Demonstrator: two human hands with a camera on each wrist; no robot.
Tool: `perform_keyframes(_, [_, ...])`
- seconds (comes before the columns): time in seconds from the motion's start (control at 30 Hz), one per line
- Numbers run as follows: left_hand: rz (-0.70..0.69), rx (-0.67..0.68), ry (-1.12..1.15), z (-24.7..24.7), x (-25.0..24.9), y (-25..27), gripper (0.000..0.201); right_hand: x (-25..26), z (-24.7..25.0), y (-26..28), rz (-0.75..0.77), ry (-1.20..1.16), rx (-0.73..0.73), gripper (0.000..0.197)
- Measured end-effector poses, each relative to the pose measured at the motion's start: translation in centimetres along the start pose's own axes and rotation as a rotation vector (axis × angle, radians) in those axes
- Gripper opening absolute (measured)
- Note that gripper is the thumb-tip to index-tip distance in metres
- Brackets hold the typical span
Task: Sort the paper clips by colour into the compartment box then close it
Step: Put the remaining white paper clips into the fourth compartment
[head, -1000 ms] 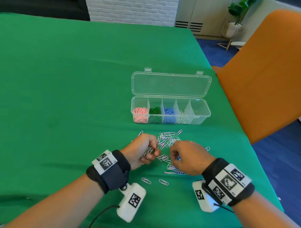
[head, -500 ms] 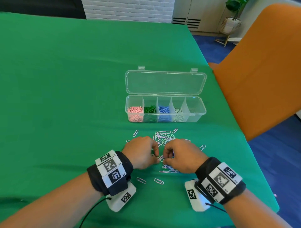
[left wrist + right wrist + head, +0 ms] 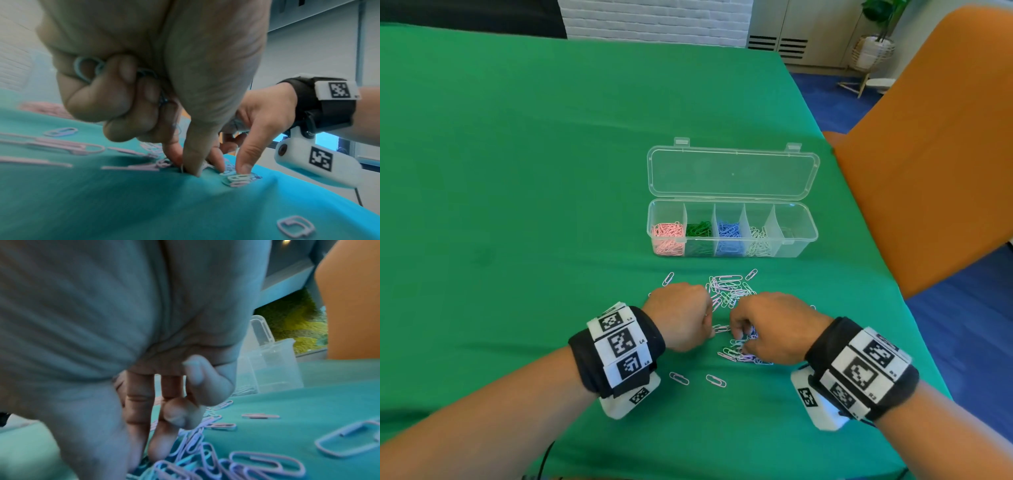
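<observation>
Clips [image 3: 727, 291] lay loose on the green cloth [image 3: 517, 171] just in front of the clear box [image 3: 799, 236], and we worked both hands in that pile. Our left hand [image 3: 681, 318] was curled, its outer fingers closed over a few blue clips [image 3: 86, 69] kept in the palm, while its thumb and forefinger pressed down to the cloth at the pile's near edge. Our right hand [image 3: 774, 325] had its thumb and forefinger tips down on a small cluster of clips, the other fingers bent; whether it actually held any, we could not tell. The two hands were very close, fingertips nearly meeting. The box stood beyond the pile with its lid [image 3: 732, 174] open and lying back flat. From left to right its compartments held pink, green, blue and white clips; in the fifth we could make out no clips. Two clips [image 3: 697, 379] lay apart, nearer to us, between our wrists. An orange chair [image 3: 928, 154] stood at the table's right side.
</observation>
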State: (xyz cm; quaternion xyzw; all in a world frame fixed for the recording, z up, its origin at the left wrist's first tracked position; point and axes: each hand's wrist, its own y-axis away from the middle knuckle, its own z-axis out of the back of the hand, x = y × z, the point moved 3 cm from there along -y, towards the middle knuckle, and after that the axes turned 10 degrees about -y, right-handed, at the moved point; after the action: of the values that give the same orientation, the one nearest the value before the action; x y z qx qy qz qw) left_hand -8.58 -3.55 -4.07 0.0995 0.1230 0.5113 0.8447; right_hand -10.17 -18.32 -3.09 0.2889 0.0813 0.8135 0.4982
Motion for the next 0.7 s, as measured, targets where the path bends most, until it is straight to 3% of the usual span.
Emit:
perform_keyframes(0.13, [-0.01,0.092,0.083,-0.3,0.9,0.6,0.026,0.4,-0.1,-0.4,0.017,0.082,0.055,0.01])
perform_keyframes(0.33, [0.032,0.15,0.537,-0.3,2.9,1.8,0.026,0.1,-0.1,-0.3,0.022,-0.006,0.034,0.003])
perform_keyframes(0.5, [0.17,0.185,0.898,-0.9,2.3,2.2,0.029,-0.9,0.1,0.5,-0.025,-0.336,-0.063,0.005])
perform_keyframes(0.7, [0.165,0.223,1.24,-1.8,1.2,1.7,0.029,-2.0,-0.8,1.2,-0.024,-0.829,-0.139,0.011])
